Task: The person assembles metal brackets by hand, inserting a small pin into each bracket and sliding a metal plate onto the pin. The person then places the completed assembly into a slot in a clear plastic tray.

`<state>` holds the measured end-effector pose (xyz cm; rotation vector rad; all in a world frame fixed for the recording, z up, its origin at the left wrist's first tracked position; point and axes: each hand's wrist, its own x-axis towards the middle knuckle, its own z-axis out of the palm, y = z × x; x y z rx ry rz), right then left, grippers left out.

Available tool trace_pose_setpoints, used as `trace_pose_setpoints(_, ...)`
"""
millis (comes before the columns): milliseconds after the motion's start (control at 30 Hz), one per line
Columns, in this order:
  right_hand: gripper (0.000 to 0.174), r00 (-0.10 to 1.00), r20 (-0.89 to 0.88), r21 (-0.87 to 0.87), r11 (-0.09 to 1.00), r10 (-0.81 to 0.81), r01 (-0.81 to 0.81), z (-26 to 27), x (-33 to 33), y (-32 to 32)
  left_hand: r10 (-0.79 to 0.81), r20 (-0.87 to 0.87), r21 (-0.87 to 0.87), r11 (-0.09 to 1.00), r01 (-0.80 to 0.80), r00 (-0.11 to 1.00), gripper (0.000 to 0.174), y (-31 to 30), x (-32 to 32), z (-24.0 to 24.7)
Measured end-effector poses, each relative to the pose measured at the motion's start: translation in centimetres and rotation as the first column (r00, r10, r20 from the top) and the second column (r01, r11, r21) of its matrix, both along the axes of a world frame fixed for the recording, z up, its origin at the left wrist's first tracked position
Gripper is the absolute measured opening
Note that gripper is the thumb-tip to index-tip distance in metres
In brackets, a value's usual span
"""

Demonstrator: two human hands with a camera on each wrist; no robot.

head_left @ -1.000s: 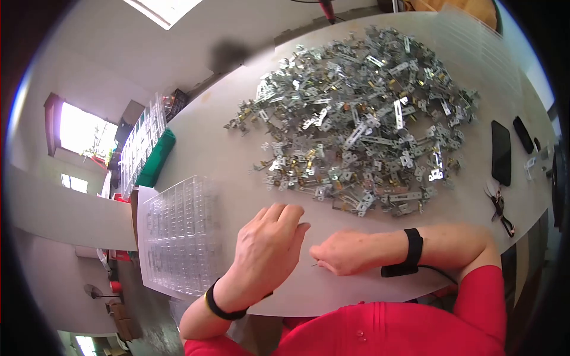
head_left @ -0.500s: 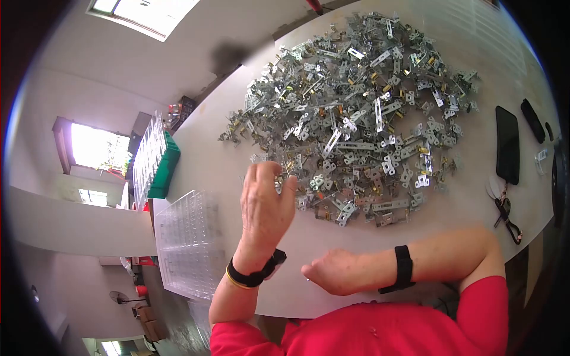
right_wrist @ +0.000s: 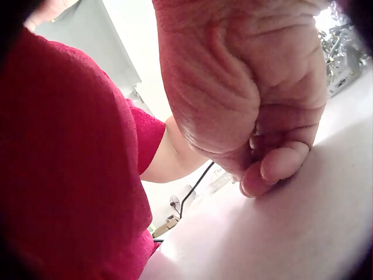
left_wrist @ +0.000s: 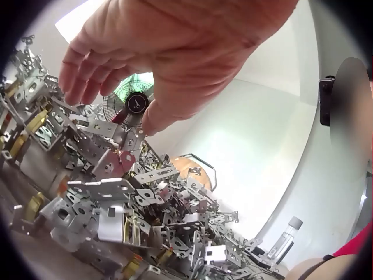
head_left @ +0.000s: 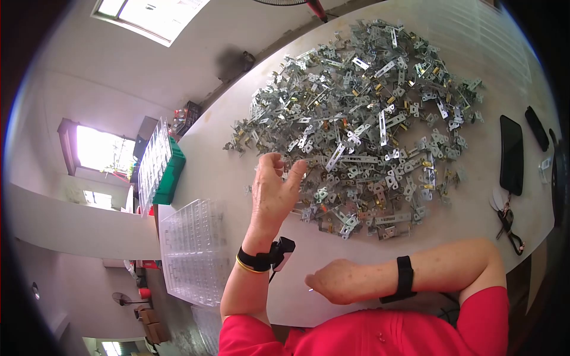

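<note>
A big heap of small metal brackets (head_left: 356,130), some with brass-coloured parts, spreads over the table. My left hand (head_left: 273,193) reaches to the heap's near left edge, palm down. In the left wrist view its fingers (left_wrist: 87,76) curve loosely over the brackets, thumb apart, with nothing between them. My right hand (head_left: 341,281) rests low over the table near my body, its fingers curled into the palm in the right wrist view. A small shiny metal tip (head_left: 310,289) pokes out at its fingertips; the rest of that piece is hidden in the hand.
Clear plastic compartment trays (head_left: 193,255) lie left of my left arm, and a green bin (head_left: 170,172) stands behind them. At the right are a black phone (head_left: 511,155), a dark slim case (head_left: 537,128) and pliers (head_left: 507,224).
My left hand has moved forward from beside my right hand to the heap's edge, and its fingers have spread. My right hand stays near my body, still holding the small piece.
</note>
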<state>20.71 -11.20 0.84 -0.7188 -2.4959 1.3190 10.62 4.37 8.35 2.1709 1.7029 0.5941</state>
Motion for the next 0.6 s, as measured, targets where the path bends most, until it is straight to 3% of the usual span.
trace_pose_setpoints(100, 0.022, 0.999, -0.029, 0.022, 1.000, -0.015, 0.016, -0.5, -0.2, -0.1, 0.029, 0.139, -0.052, 0.998, -0.022, 0.990, 0.051, 1.1, -0.8, -1.0)
trace_pose_setpoints(300, 0.024, 0.998, 0.065, -0.036, 0.999, 0.023, -0.020, 0.9, 0.0, 0.3, -0.084, 0.022, 0.205, 0.976, 0.078, 0.996, 0.029, -0.4, 0.6, -0.5)
trace_pose_setpoints(367, 0.024, 0.996, 0.085, -0.043, 0.999, 0.014, -0.011, 1.0, 0.0, 0.3, -0.299, -0.059, 0.300, 0.905, 0.302, 0.953, 0.024, -0.9, 1.9, -0.4)
trace_pose_setpoints(467, 0.022, 0.994, 0.110, -0.048, 0.999, 0.007, -0.002, 0.7, -0.3, 0.2, -0.339, -0.158, 0.278, 0.886, 0.371, 0.927, 0.024, -1.7, 4.1, -0.1)
trace_pose_setpoints(533, 0.021, 0.994, 0.109, -0.043, 0.999, 0.018, -0.013, 1.0, -0.1, 0.3, -0.341, -0.136, 0.275, 0.889, 0.366, 0.930, 0.022, -1.5, 4.7, -0.6)
trace_pose_setpoints(600, 0.020, 0.994, 0.102, -0.040, 0.999, 0.027, -0.023, 1.0, -0.1, 0.4, -0.340, -0.259, 0.223, 0.890, 0.398, 0.904, 0.020, -1.1, 4.9, -1.0)
